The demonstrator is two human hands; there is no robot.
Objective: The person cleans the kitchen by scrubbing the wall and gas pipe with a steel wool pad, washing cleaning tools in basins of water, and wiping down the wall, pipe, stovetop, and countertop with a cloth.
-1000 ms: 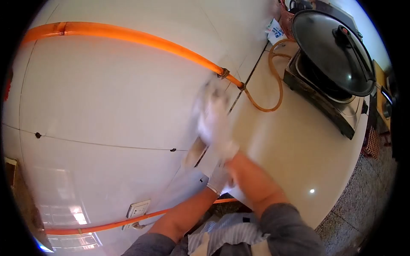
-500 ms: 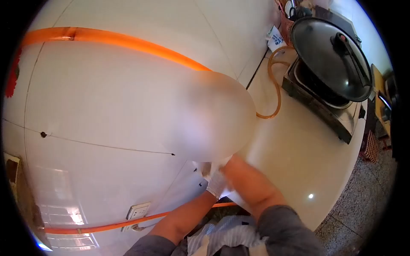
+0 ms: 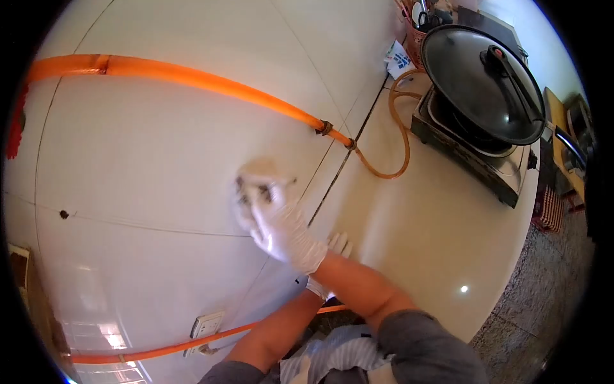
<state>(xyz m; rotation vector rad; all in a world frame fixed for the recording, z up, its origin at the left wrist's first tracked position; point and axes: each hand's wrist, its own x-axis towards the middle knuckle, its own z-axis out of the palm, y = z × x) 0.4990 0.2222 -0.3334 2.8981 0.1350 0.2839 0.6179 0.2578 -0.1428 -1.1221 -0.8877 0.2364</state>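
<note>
My right hand (image 3: 281,233), in a thin white glove, presses a pale cloth (image 3: 259,179) with dark smudges against the white tiled wall (image 3: 147,153). Its fingers are bent over the cloth, which is partly blurred. The right forearm crosses over my left hand (image 3: 338,246), also gloved. Some left fingertips show beyond that forearm, near the cream counter (image 3: 409,224); the rest of the hand is hidden. An orange hose (image 3: 211,82) runs along the wall above the cloth.
On the counter at the upper right stands a gas stove (image 3: 470,157) carrying a pan with a dark lid (image 3: 480,83). A thin tube (image 3: 404,144) loops beside it. Behind are a utensil basket (image 3: 416,45) and a white packet (image 3: 399,59). A wall socket (image 3: 206,325) sits low left.
My right hand and the cloth have moved left and down across the wall from near the counter edge. The left fingertips now show past the right forearm. The view has shifted slightly.
</note>
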